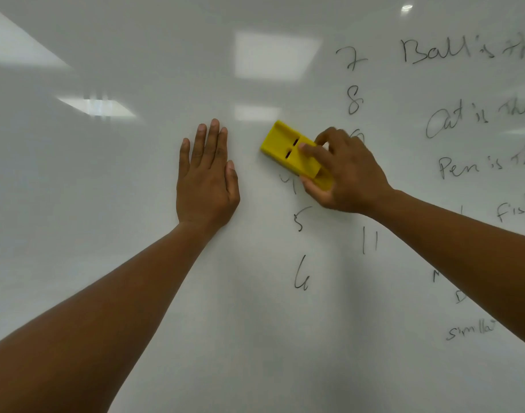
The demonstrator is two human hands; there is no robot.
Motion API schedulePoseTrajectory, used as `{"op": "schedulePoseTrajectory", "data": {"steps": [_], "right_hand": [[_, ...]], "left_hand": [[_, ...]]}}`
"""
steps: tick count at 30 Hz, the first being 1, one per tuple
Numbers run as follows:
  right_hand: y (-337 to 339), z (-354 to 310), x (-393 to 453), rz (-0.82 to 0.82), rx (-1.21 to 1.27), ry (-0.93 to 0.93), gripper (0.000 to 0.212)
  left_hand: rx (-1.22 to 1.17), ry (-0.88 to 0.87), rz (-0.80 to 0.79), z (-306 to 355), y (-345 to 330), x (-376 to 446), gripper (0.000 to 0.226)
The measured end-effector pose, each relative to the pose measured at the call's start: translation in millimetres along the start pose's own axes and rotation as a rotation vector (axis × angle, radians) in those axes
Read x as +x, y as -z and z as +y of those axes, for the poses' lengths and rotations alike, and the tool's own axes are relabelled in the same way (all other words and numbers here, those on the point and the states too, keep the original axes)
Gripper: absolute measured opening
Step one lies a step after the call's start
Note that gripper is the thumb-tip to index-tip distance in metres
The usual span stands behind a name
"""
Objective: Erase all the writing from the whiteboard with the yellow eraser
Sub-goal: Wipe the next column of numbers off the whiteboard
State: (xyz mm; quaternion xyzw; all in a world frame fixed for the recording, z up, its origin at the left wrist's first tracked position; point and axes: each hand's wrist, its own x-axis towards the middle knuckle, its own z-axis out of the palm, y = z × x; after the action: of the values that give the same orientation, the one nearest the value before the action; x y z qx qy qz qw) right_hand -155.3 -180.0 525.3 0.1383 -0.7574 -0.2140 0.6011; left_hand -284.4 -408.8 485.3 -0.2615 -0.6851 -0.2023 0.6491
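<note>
Whiteboard (136,263): fills the whole view; white, glossy, w/ pale reflections of ceiling lights near the top left and top centre.

Left hand (206,180): fingers straight and close together, pointing up, palm flat against the board at centre. Holds nothing. Bare forearm runs down to the bottom left corner.

Right hand (344,174): just right of the left hand, apart from it. Fingers curled round the eraser; index finger lies along its top face, thumb under its lower edge. Forearm comes in from the right edge.

Yellow eraser (285,147): rectangular block w/ two dark slots on its back, tilted so its free end points up-left. Pressed against the board at centre, between the two hands; its right end is covered by the right hand.

Writing (452,52): black marker, on the right half of the board. Nos. 7 and 8 stacked above the right hand; a 9 partly hidden behind the knuckles; 11 below the wrist. A faint 4, then 5 and 6, run down below the eraser. Far right: words "Ball is the", "Cat is the", "Pen is the", "Fish", cut off by the frame edge; lower right, smaller text partly hidden by the forearm, incl. "similar".

Left half of board: no marks visible.
</note>
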Motion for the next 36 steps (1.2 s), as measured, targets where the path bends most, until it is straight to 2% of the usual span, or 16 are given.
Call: {"op": "schedulePoseTrajectory", "data": {"steps": [2, 4, 6, 11, 13, 19, 21, 25, 27, 29, 34, 36], "right_hand": [[0, -2, -5, -0.069, -0.029, 0.165, 0.05], [0, -4, -8, -0.1, -0.047, 0.229, 0.049], [1, -4, -7, -0.083, -0.051, 0.174, 0.05], [3, 0, 2, 0.033, -0.01, -0.162, 0.054], [3, -2, 3, 0.03, 0.001, -0.184, 0.054], [1, -8, -9, -0.085, -0.047, 0.149, 0.05], [1, -6, -9, -0.051, -0.056, 0.095, 0.05], [1, 0, -3, 0.053, -0.039, -0.194, 0.053], [0, 1, -1, 0.063, -0.032, -0.271, 0.054], [0, -1, -3, 0.047, -0.033, -0.213, 0.053], [0, -5, -15, -0.097, -0.038, 0.199, 0.049], [0, -4, -16, -0.088, -0.042, 0.167, 0.05]], "left_hand": [[0.001, -0.002, 0.002, 0, 0, -1, 0.058], [0.003, -0.001, 0.003, -1, 0, -1, 0.058], [0.008, -0.002, 0.003, -1, 0, -1, 0.058], [0.015, 0.001, -0.005, 0, -2, -2, 0.059], [0.013, 0.001, -0.006, 0, -2, -3, 0.059], [0.004, 0.0, 0.007, 0, -1, -5, 0.058], [0.003, 0.0, 0.006, 0, -1, -6, 0.058], [0.006, 0.003, -0.002, 1, -1, -7, 0.058], [0.005, 0.004, -0.001, 1, -1, -7, 0.058], [0.008, 0.002, 0.003, 0, -1, -7, 0.058], [0.008, -0.003, 0.007, 0, -1, -8, 0.058], [0.006, -0.002, 0.002, 1, -1, -9, 0.058]]}}
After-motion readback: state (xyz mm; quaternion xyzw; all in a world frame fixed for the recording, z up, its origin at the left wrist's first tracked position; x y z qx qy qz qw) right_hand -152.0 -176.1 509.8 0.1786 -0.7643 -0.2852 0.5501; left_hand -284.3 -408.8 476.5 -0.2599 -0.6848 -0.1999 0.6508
